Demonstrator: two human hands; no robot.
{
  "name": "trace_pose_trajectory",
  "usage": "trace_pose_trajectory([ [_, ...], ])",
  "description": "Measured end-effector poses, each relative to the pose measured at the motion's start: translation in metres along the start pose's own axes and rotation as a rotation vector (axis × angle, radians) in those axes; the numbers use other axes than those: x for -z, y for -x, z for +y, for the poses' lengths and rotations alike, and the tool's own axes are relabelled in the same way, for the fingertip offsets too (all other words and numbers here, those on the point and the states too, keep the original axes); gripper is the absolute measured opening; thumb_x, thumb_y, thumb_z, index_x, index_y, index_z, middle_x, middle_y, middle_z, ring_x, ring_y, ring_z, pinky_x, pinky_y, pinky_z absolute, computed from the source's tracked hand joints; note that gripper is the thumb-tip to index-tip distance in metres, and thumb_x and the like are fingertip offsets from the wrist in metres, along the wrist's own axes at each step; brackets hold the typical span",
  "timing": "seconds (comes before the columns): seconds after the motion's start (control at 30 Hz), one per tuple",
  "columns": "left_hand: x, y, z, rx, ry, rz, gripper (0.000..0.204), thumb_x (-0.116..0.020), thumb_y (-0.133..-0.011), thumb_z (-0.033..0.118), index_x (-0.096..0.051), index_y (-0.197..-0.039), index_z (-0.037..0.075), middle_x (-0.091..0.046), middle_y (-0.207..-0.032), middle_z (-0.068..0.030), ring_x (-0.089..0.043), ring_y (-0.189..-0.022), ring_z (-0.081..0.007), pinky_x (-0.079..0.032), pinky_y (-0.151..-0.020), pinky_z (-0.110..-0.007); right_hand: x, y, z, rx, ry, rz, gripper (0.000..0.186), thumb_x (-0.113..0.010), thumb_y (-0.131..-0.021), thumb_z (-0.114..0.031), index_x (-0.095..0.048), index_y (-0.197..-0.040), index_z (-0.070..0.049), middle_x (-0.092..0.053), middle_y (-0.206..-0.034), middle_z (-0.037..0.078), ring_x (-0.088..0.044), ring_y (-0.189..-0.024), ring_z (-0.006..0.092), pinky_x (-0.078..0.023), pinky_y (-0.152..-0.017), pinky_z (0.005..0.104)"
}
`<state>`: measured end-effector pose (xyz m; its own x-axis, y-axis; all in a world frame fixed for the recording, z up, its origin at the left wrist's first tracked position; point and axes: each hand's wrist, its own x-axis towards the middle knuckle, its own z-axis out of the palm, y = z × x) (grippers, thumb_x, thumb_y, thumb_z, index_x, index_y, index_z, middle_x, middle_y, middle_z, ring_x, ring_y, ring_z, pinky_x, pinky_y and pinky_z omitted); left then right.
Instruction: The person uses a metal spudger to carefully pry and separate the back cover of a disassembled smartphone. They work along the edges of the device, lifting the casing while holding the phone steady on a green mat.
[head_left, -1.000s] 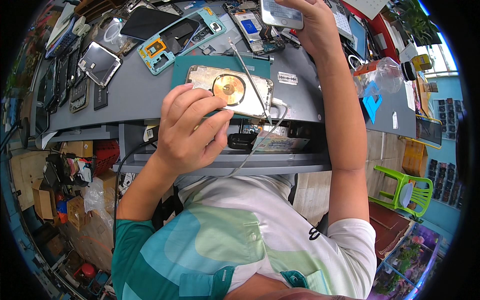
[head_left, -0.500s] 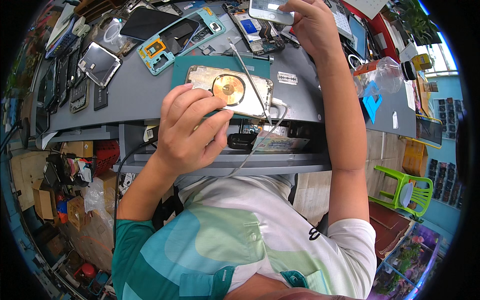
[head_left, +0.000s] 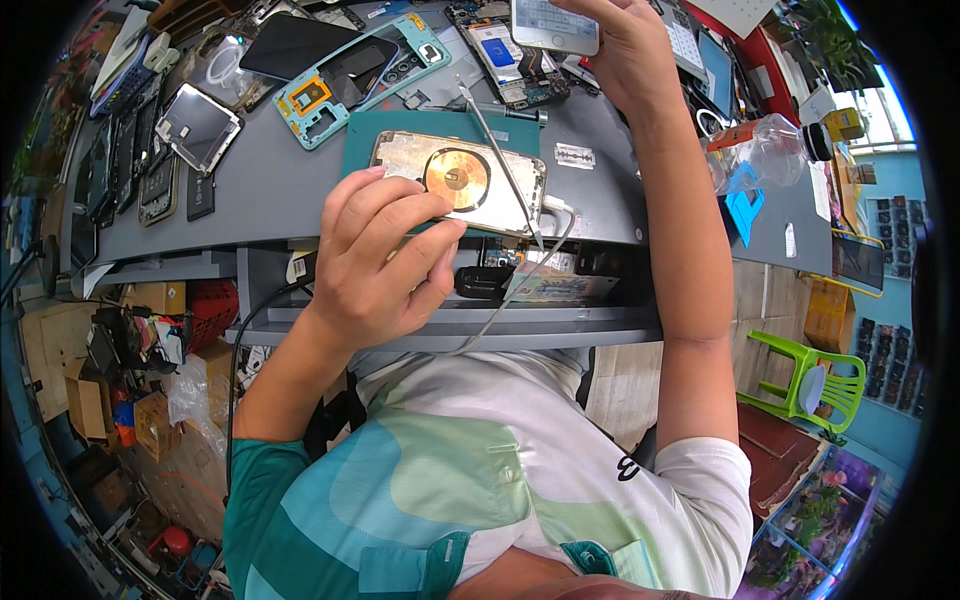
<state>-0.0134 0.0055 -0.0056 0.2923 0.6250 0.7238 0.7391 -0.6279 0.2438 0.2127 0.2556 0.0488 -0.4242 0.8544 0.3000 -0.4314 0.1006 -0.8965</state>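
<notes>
My left hand [head_left: 375,260] has its fingers curled over the near left edge of an opened phone [head_left: 500,205] with a copper-coloured round coil [head_left: 457,180]. That phone lies on a green mat [head_left: 365,140]. A slim metal pry tool [head_left: 490,130] rests aslant over it, and a white charging cable [head_left: 560,225] meets its right end. My right hand [head_left: 630,55], at the top, is closed on a white smartphone [head_left: 555,30] with its screen lit; the hand covers its right side, and the picture's edge cuts off its far end.
A razor blade [head_left: 575,156] lies right of the mat. Beyond are a teal phone frame [head_left: 300,128] and a bare phone board [head_left: 500,60]. A clear plastic bottle [head_left: 765,150] lies at the right. An open drawer [head_left: 590,315] under the desk edge holds a banknote [head_left: 560,285].
My right hand has drawn the white smartphone slightly right and nearer, so more of its screen shows. A finger has lifted or slid upward over it. My left hand stays put.
</notes>
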Motion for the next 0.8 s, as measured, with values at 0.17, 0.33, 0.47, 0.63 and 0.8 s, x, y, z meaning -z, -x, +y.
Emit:
trace_pose_trajectory([
  [0.17,0.001,0.0,0.0,0.002,0.0,-0.007,0.027,-0.081,-0.082,0.007,-0.084,-0.108,0.009,-0.079,-0.12,-0.0064,-0.071,-0.118,-0.0301,-0.054,-0.112,-0.056,-0.002,0.001,-0.001,0.02,0.064,0.033,0.086,-0.07,-0.093,0.012,-0.043,-0.174,-0.001,-0.072,-0.149,0.012,-0.075,-0.123,0.0183,-0.063,-0.104,0.0329],
  [0.33,0.0,0.0,0.001,0.003,-0.001,-0.002,0.027,-0.081,-0.081,0.007,-0.084,-0.108,0.009,-0.079,-0.12,-0.0063,-0.071,-0.118,-0.0301,-0.054,-0.112,-0.056,-0.003,0.001,0.002,0.03,0.091,0.047,0.087,-0.066,-0.093,0.012,-0.04,-0.175,0.0,-0.07,-0.152,0.012,-0.075,-0.123,0.0184,-0.062,-0.103,0.0321],
  [0.47,0.0,0.0,0.001,0.0,0.001,0.004,0.027,-0.081,-0.081,0.007,-0.084,-0.108,0.009,-0.079,-0.12,-0.0068,-0.071,-0.117,-0.0304,-0.054,-0.112,-0.056,-0.001,-0.001,0.001,0.025,-0.007,0.055,0.086,-0.053,-0.092,0.009,-0.036,-0.177,0.003,-0.065,-0.158,0.015,-0.073,-0.127,0.0194,-0.061,-0.105,0.0317],
  [0.63,0.0,0.0,0.001,0.0,0.003,0.003,0.027,-0.081,-0.081,0.006,-0.084,-0.108,0.008,-0.079,-0.12,-0.0073,-0.071,-0.117,-0.0306,-0.054,-0.112,-0.056,0.008,-0.002,0.001,0.009,-0.012,0.017,0.085,-0.047,-0.092,0.006,-0.034,-0.177,0.004,-0.062,-0.161,0.018,-0.072,-0.132,0.0214,-0.061,-0.107,0.0337],
  [0.8,0.0,0.001,0.0,0.001,-0.003,-0.002,0.027,-0.081,-0.081,0.007,-0.084,-0.108,0.009,-0.079,-0.12,-0.0065,-0.071,-0.117,-0.0305,-0.054,-0.112,-0.056,0.002,-0.001,-0.001,-0.019,-0.048,0.029,0.085,-0.049,-0.093,0.007,-0.035,-0.177,0.004,-0.063,-0.16,0.018,-0.071,-0.132,0.0216,-0.06,-0.109,0.0335],
])
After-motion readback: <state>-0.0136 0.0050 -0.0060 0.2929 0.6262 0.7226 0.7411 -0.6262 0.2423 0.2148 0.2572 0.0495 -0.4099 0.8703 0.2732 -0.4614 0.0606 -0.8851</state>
